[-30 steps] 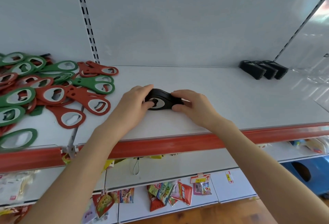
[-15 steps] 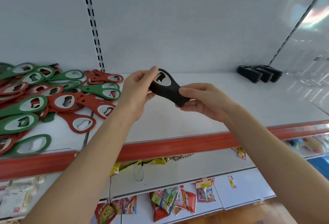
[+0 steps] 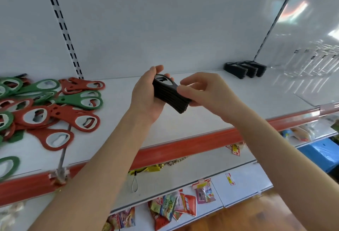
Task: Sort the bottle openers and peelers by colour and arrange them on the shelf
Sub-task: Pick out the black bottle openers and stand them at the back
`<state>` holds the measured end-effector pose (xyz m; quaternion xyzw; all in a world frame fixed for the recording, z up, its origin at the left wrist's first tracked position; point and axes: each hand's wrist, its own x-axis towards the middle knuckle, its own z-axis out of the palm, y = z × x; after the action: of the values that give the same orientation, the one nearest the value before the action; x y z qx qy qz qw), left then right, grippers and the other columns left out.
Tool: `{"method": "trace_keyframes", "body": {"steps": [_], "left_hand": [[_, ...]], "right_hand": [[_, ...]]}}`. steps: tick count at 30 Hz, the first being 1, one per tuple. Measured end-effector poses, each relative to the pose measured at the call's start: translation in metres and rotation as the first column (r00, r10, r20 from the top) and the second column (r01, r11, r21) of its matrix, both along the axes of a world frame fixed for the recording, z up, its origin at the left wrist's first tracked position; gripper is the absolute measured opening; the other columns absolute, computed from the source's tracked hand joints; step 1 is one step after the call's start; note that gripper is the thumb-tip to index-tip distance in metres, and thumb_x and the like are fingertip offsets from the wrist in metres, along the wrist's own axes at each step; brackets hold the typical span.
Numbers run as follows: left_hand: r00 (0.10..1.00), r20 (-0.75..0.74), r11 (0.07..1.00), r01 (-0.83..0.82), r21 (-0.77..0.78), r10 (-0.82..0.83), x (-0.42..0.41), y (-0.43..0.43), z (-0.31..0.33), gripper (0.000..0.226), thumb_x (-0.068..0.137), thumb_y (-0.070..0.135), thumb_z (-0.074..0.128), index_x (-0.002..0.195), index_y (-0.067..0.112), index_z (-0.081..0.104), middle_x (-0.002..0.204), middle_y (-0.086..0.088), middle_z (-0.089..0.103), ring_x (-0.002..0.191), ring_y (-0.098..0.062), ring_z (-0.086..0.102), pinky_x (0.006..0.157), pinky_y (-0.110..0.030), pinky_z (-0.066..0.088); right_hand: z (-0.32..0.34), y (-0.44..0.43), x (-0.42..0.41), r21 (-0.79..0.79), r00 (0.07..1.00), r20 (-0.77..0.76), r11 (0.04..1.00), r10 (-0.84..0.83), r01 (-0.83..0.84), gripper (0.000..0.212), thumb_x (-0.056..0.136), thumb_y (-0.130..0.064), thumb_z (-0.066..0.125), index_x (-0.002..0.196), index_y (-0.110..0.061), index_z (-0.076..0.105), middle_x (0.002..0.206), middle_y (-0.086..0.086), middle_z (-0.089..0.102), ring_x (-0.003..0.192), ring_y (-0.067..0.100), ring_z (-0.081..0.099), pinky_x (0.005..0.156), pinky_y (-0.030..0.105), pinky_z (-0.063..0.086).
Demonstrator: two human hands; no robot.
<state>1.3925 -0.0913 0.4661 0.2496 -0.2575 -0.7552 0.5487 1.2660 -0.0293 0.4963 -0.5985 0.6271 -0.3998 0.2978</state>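
A stack of several black bottle openers (image 3: 169,96) hangs in the air above the white shelf (image 3: 211,113). My left hand (image 3: 146,96) cups the wide ring end of the stack from the left. My right hand (image 3: 200,91) pinches the narrow end with thumb and fingers. On the shelf's left lies a loose heap of red bottle openers (image 3: 60,117) and green bottle openers (image 3: 80,99) mixed together. Three stacks of black openers (image 3: 245,69) stand in a row at the shelf's back right.
A red price rail (image 3: 183,144) runs along the shelf's front edge. A slotted upright (image 3: 62,27) rises on the back wall. Clear acrylic dividers (image 3: 315,65) stand at the far right. Snack packets (image 3: 170,207) hang on the lower shelf; a blue crate (image 3: 321,155) sits low right.
Both hands lifted the black stack off the shelf and turned it, so its layered edge now faces me. The view swung up and to the right.
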Motion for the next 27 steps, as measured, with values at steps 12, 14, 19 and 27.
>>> {"method": "trace_keyframes", "body": {"steps": [12,14,19,27], "left_hand": [[1.0,-0.01,1.0,0.017,-0.016,-0.018,-0.106,-0.026,0.014,0.013,0.096,0.018,0.042,0.092,0.011,0.052,0.075,-0.01,0.052,0.07,-0.022,0.054,0.074,-0.036,0.049],[1.0,-0.012,1.0,0.013,-0.025,-0.013,-0.125,-0.03,0.014,0.013,0.096,0.018,0.042,0.092,0.01,0.052,0.075,-0.01,0.052,0.07,-0.021,0.054,0.075,-0.036,0.048],[1.0,0.017,0.998,0.019,-0.063,-0.018,-0.163,-0.041,0.006,0.017,0.097,0.021,0.041,0.093,0.01,0.053,0.08,-0.012,0.053,0.073,-0.023,0.055,0.08,-0.037,0.048],[0.889,0.45,0.992,-0.031,-0.123,0.084,-0.203,-0.063,-0.008,0.023,0.095,0.033,0.042,0.089,0.017,0.057,0.097,-0.006,0.057,0.091,-0.021,0.057,0.082,-0.031,0.048]], "right_hand": [[-0.006,-0.026,-0.081,-0.188,0.955,-0.296,0.982,-0.02,-0.037,0.029,0.082,-0.018,0.066,0.106,-0.017,0.049,0.072,-0.01,0.052,0.057,0.005,0.046,0.049,0.01,0.037],[-0.008,-0.032,-0.1,-0.196,0.955,-0.297,0.98,-0.022,-0.038,0.028,0.083,-0.018,0.065,0.106,-0.018,0.049,0.073,-0.01,0.052,0.057,0.003,0.046,0.049,0.009,0.037],[-0.014,-0.041,-0.143,-0.193,0.967,-0.253,0.98,-0.001,-0.05,0.027,0.084,-0.016,0.064,0.107,-0.017,0.049,0.078,-0.006,0.056,0.057,0.003,0.047,0.049,0.01,0.037],[-0.031,-0.061,-0.199,-0.198,0.967,-0.254,0.98,-0.037,-0.015,0.028,0.084,-0.013,0.064,0.11,-0.013,0.052,0.091,0.002,0.061,0.064,0.002,0.047,0.051,0.006,0.036]]}}
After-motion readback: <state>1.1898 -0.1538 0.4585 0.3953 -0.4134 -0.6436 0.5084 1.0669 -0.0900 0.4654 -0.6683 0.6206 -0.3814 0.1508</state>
